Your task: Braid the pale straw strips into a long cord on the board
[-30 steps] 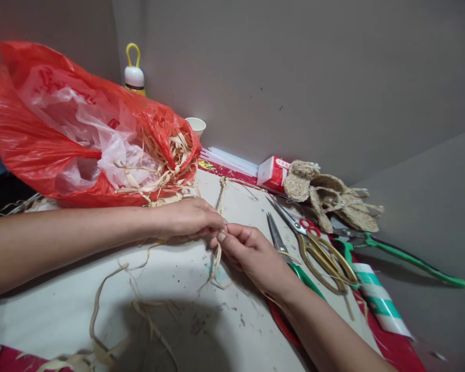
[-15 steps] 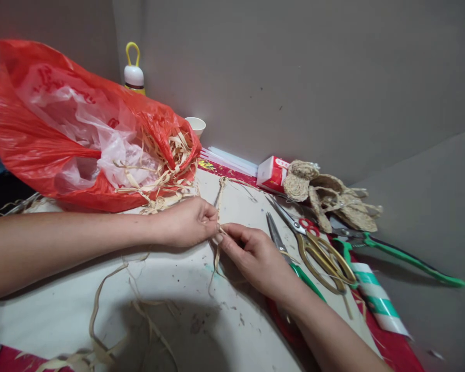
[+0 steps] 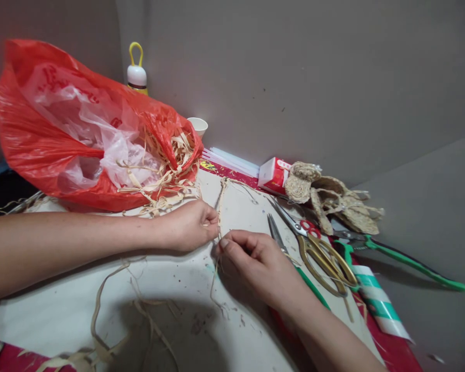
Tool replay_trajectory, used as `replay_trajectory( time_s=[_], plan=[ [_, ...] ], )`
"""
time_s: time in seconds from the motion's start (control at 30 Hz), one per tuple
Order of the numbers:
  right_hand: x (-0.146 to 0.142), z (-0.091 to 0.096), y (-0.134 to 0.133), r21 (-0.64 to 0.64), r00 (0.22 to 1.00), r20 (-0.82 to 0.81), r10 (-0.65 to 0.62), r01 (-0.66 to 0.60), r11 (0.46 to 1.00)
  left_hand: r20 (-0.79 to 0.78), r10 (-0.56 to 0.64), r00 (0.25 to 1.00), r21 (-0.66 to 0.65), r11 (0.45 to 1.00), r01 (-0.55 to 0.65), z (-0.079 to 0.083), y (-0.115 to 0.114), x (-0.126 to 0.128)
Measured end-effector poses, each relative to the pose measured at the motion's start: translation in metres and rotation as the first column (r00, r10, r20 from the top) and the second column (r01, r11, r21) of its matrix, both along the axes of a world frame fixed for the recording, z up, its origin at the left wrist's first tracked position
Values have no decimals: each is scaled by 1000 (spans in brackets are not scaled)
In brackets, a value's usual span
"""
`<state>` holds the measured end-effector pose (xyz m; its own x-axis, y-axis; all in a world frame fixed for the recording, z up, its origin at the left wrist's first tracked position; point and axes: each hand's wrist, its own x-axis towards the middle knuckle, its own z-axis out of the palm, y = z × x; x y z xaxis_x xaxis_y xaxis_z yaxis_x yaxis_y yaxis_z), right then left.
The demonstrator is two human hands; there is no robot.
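The cord point(image 3: 222, 195) runs along the table point(image 3: 62, 310), light and limp by its look, its thin strands probably apt to split; best pinched mid-length, where left hand point(image 3: 194, 225) and right hand point(image 3: 253, 261) grip it, fingertips closed.

- You have dim, even indoor light; the grey wall point(image 3: 313, 77) at twelve o'clock reads flat and dull.
- Your pale tabletop point(image 3: 170, 279) is the brightest broad area, though a large, soft-edged shadow darkens it at six o'clock.
- Beneath your left hand point(image 3: 186, 227) and right hand point(image 3: 258, 261) you see darker shadow.
- At ten o'clock, the red bag point(image 3: 31, 124) gives you small glare streaks.
- Toward four, a green handle point(image 3: 411, 262) looks stretched.
- Near centre, your pale fibre cord point(image 3: 222, 199) looks soft.
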<state>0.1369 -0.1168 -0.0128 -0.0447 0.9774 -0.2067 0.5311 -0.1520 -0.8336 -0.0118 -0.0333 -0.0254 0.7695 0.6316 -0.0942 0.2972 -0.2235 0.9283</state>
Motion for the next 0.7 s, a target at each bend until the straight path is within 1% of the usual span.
replay_trajectory(
  time_s=[0.1,0.2,0.3,0.37,0.47,0.57,0.7],
  plan=[
    [-8,-7,-4,8,1000,-28,-4,4,1000,28,-18,999,-97,995,21,-2,-1,0],
    [-11,-18,-7,48,1000,17,-10,9,999,58,4,998,-206,978,8,-5,-1,1],
    [-11,-26,-9,105,993,118,-2,-10,994,78,37,996,-313,950,-11,-4,-2,1],
    [-12,-28,-11,154,979,202,-16,-15,988,83,52,995,-388,922,-16,-3,-2,1],
    [-15,-28,-14,229,946,321,-47,-29,973,42,90,995,-477,877,-59,0,-4,2],
    [-19,-28,-18,293,896,442,-35,-107,950,15,123,992,-499,861,-100,2,-6,3],
    [-20,-32,-20,332,790,613,26,-287,898,81,133,988,-485,871,-78,2,-9,5]
  ],
)
